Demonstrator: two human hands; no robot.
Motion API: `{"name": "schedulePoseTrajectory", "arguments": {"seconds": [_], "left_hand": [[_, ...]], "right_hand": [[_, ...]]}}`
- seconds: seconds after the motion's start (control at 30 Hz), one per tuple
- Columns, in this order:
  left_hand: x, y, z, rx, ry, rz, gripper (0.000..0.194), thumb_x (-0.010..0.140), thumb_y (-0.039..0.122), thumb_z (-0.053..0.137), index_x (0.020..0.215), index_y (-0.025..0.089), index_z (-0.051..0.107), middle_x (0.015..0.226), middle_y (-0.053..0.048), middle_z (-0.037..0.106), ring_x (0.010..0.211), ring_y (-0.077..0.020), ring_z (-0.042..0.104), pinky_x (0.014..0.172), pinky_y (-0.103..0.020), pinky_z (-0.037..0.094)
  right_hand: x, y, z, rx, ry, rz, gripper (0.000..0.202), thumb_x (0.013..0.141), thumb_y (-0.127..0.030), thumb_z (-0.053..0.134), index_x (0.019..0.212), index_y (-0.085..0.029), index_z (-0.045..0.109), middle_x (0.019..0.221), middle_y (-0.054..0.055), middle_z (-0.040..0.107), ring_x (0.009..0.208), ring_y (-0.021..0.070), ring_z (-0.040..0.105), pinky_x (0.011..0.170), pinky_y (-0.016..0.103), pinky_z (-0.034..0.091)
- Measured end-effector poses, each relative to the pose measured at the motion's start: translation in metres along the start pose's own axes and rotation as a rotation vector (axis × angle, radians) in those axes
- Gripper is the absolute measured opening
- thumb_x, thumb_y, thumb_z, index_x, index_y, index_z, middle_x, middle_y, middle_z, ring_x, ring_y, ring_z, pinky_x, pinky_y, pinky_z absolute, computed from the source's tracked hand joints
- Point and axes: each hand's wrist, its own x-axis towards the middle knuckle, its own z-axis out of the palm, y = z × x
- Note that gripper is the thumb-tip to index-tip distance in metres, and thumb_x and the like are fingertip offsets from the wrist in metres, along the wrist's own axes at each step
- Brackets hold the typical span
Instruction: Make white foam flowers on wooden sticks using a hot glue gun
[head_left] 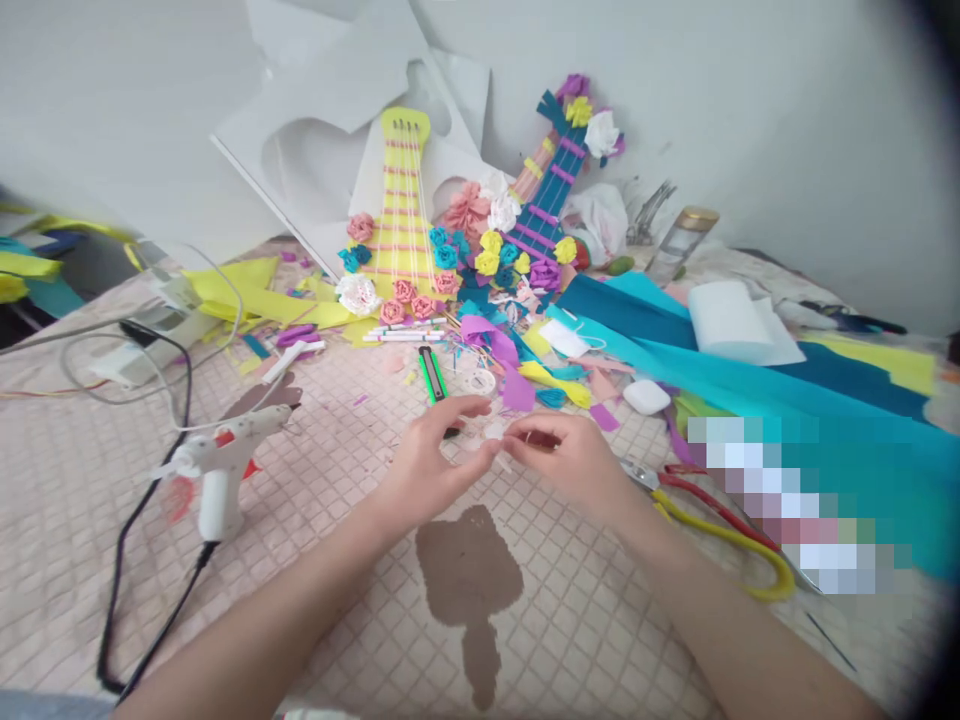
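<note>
My left hand (435,460) is over the middle of the table, its forefinger and thumb spread apart. Its thumb tip meets the fingertips of my right hand (566,455), which are pinched together. A small whitish piece (498,430) shows at those fingertips, too small and blurred to name. Just behind my left hand lies a green utility knife (431,372), its lower end partly hidden by the fingers. Red-and-yellow-handled pliers (720,515) rest beside my right forearm. On the left stands a white hot glue gun (225,470) with a black cord.
Two paper guitars, one yellow (405,215) and one blue (551,205), lean at the back with paper flowers. Blue crepe paper (750,390) spreads across the right. A white tissue roll (724,325), coloured scraps (517,385) and a power strip (154,340) lie around. A brown patch (469,565) marks the tablecloth.
</note>
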Motion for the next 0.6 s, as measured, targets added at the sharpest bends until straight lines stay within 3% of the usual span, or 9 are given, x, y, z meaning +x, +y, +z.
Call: {"name": "schedulePoseTrajectory", "arguments": {"seconds": [0.07,0.17,0.23,0.3,0.37,0.43,0.5,0.6], "left_hand": [[-0.002,0.009,-0.003,0.001,0.076,0.018,0.027,0.082,0.026,0.054,0.107,0.018,0.055,0.110,-0.009,0.063,0.102,-0.0198,0.058,0.084,-0.035,0.049],[-0.013,0.029,-0.013,0.030,0.096,0.036,0.027,0.084,0.025,0.052,0.110,0.019,0.052,0.109,-0.008,0.063,0.100,-0.0185,0.058,0.085,-0.034,0.048],[-0.030,0.041,-0.026,0.101,0.089,0.025,0.023,0.084,0.024,0.051,0.107,0.020,0.053,0.106,-0.007,0.063,0.099,-0.0177,0.057,0.086,-0.033,0.047],[-0.053,0.045,-0.043,0.197,0.170,-0.019,0.018,0.085,0.023,0.050,0.103,0.022,0.053,0.102,-0.005,0.062,0.096,-0.0169,0.056,0.084,-0.032,0.046],[-0.078,0.035,-0.063,0.338,0.390,-0.079,0.009,0.084,0.023,0.049,0.093,0.021,0.051,0.091,-0.005,0.059,0.088,-0.0175,0.056,0.081,-0.033,0.046],[-0.097,0.014,-0.086,0.514,0.683,-0.165,0.015,0.080,0.029,0.054,0.092,0.021,0.049,0.088,-0.004,0.054,0.083,-0.0192,0.053,0.078,-0.037,0.045],[-0.108,-0.013,-0.106,0.597,0.780,-0.349,0.035,0.074,0.037,0.060,0.101,0.020,0.046,0.094,-0.006,0.052,0.086,-0.0224,0.052,0.078,-0.040,0.045],[-0.110,-0.042,-0.124,0.590,0.835,-0.447,0.059,0.062,0.042,0.068,0.108,0.019,0.038,0.098,-0.006,0.050,0.087,-0.0231,0.052,0.074,-0.038,0.046]], "right_hand": [[0.000,0.002,0.000,-0.015,-0.010,-0.005,0.013,0.074,-0.022,0.057,0.068,-0.017,0.067,0.068,0.002,0.069,0.058,0.0131,0.058,0.054,0.025,0.044],[0.000,0.005,0.001,-0.035,0.004,0.016,0.015,0.075,-0.028,0.058,0.070,-0.017,0.068,0.069,0.003,0.069,0.055,0.0143,0.057,0.052,0.027,0.044],[0.000,0.007,0.002,-0.031,0.010,0.014,0.017,0.073,-0.030,0.059,0.068,-0.018,0.068,0.071,0.004,0.070,0.058,0.0161,0.059,0.053,0.028,0.045],[0.000,0.008,0.003,-0.015,0.010,0.016,0.017,0.072,-0.032,0.059,0.067,-0.018,0.068,0.072,0.005,0.070,0.061,0.0178,0.061,0.054,0.029,0.046],[-0.001,0.007,0.004,0.002,0.018,0.035,0.017,0.072,-0.031,0.058,0.068,-0.018,0.069,0.071,0.005,0.070,0.062,0.0189,0.062,0.054,0.030,0.048],[-0.002,0.006,0.005,0.018,0.037,0.072,0.018,0.071,-0.031,0.058,0.071,-0.018,0.070,0.072,0.005,0.071,0.063,0.0194,0.063,0.055,0.030,0.049],[-0.002,0.005,0.006,0.036,0.046,0.107,0.018,0.070,-0.031,0.059,0.073,-0.017,0.071,0.073,0.006,0.071,0.064,0.0199,0.063,0.056,0.031,0.050],[-0.002,0.006,0.007,0.064,0.008,0.116,0.020,0.070,-0.032,0.059,0.074,-0.016,0.071,0.075,0.006,0.071,0.066,0.0203,0.064,0.059,0.032,0.050]]}}
